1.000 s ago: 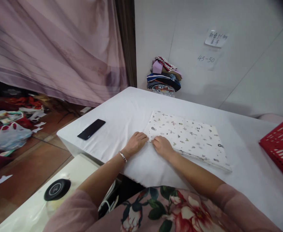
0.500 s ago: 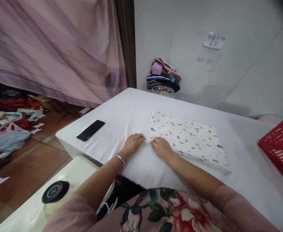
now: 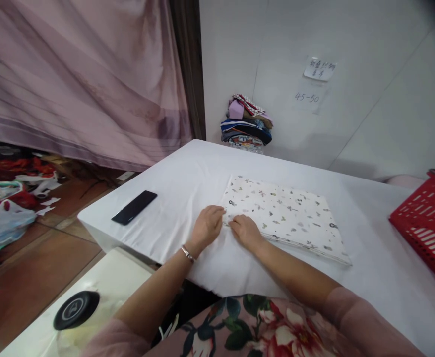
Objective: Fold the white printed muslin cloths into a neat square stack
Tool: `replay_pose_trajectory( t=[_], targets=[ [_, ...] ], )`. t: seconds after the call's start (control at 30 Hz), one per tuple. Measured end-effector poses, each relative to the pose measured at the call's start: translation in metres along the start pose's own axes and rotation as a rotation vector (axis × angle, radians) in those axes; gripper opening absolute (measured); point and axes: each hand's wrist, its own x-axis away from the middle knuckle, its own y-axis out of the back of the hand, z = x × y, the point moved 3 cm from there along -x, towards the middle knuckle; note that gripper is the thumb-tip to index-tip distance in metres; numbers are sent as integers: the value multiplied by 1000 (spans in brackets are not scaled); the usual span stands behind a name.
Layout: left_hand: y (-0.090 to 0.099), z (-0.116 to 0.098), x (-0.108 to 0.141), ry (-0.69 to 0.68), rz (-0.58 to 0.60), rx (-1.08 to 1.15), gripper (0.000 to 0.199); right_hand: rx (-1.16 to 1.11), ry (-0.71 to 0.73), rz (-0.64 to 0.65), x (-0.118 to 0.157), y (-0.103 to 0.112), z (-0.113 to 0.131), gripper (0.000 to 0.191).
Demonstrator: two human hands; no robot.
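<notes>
A folded white cloth (image 3: pixel 287 210) printed with small plants and figures lies flat on the white-covered table (image 3: pixel 187 178). My left hand (image 3: pixel 208 225), with a silver bracelet at its wrist, has its fingers closed on the cloth's left edge close to the near corner. Right beside it, my right hand (image 3: pixel 245 230) grips the near edge by that same corner, fingers curled. Both sets of fingertips partly cover the corner, and the thumbs are mostly hidden. Several layers show along the cloth's near edge.
A black phone (image 3: pixel 134 207) lies on the table's left part. At right stands a red plastic basket (image 3: pixel 427 218). Folded clothes (image 3: pixel 246 124) are stacked by the wall. A pale surface with a black-lidded container (image 3: pixel 76 310) is at lower left.
The view has shifted slightly to the right. My hands stay at the cloth's near left corner, with the left fingers slightly more bent over its edge. The cloth lies as before.
</notes>
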Motion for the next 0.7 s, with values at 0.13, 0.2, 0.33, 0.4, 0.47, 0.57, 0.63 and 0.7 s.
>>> replay_pose_trajectory(
  t=[0.13, 0.2, 0.33, 0.4, 0.47, 0.57, 0.63, 0.7],
  targets=[
    [-18, -8, 2, -62, 122, -31, 20, -40, 19, -17, 4, 6, 1, 23],
    [-22, -2, 4, -28, 124, -11, 21, -75, 34, -33, 14, 12, -4, 22],
    [-22, 7, 5, -29, 93, 26, 23, -149, -27, -90, 60, 29, -32, 22],
    [-21, 9, 4, -32, 80, 33, 23, -166, -110, -126, 95, 39, -55, 23],
    [-21, 10, 4, -31, 71, 28, 22, -158, -216, -162, 135, 49, -80, 26],
    [-23, 13, 3, -38, 67, 18, 22, -102, -399, -179, 196, 66, -113, 28],
    [-24, 15, 2, -40, 65, 13, 22, -81, -542, -189, 230, 76, -130, 28],
    [-25, 16, 1, -36, 58, 9, 22, -107, -675, -223, 254, 85, -142, 28]
  ],
)
